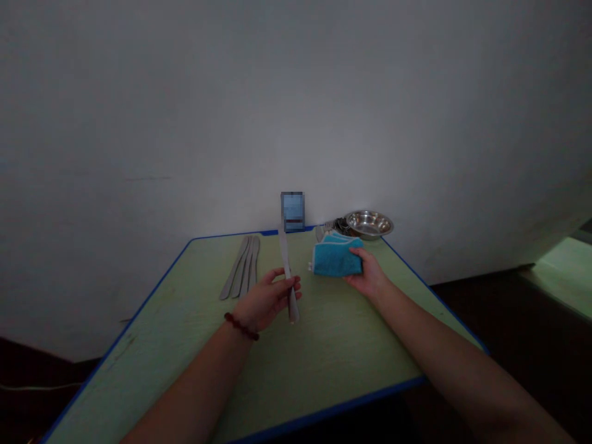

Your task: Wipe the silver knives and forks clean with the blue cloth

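Observation:
My left hand (271,297) is closed around the handle of a table knife (285,256), whose blade points up and away from me. Folded blue cloth (337,257) with a white edge is gripped in my right hand (369,272), thumb on top and fingers beneath. A gap separates the cloth from the knife. To the left of my left hand, several more table knives (243,268) lie side by side on the table. Behind the cloth, and partly hidden by it, are forks (329,226) and other metal cutlery.
A shiny metal bowl (370,223) stands at the far right corner of the pale green table (351,351), which has a blue edge. Against the wall (231,123) at the back, a phone-like screen (293,211) leans upright; its display is blurred.

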Tool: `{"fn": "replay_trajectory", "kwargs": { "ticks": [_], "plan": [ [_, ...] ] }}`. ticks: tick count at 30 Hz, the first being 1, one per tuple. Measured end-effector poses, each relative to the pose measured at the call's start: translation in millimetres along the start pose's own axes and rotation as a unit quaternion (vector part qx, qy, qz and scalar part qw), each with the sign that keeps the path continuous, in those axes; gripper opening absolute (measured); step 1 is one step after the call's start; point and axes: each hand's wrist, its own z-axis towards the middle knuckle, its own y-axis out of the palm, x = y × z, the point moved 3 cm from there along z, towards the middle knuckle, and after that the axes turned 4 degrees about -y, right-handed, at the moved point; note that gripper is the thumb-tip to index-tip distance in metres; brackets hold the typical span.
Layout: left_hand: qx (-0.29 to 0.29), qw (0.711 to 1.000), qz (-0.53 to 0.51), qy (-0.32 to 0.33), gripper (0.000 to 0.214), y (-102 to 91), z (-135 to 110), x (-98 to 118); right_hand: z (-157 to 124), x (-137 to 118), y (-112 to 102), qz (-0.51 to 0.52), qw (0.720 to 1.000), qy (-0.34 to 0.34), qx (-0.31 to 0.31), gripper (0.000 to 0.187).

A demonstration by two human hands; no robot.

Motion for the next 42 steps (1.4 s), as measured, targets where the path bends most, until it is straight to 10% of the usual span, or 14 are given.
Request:
{"fn": "replay_trajectory", "kwargs": {
  "ticks": [15,23,31,42],
  "plan": [
    [-0.005,1.0,0.02,-0.007,0.013,3.0,-2,1,20,4,37,-0.082,0.996,-0.044,-0.013,0.021],
    [-0.006,0.999,0.027,-0.034,0.016,7.4,-2,-3,25,17,18,-0.191,0.966,-0.166,0.048,0.022],
    [-0.038,0.994,0.083,-0.066,0.027,19.3,-7,-11,4,-8,22,-0.483,0.75,-0.45,-0.041,0.034],
    [-0.035,0.993,0.094,-0.06,0.025,18.5,-4,-13,-20,1,38,-0.602,0.568,-0.493,-0.268,0.063]
  ]
}}
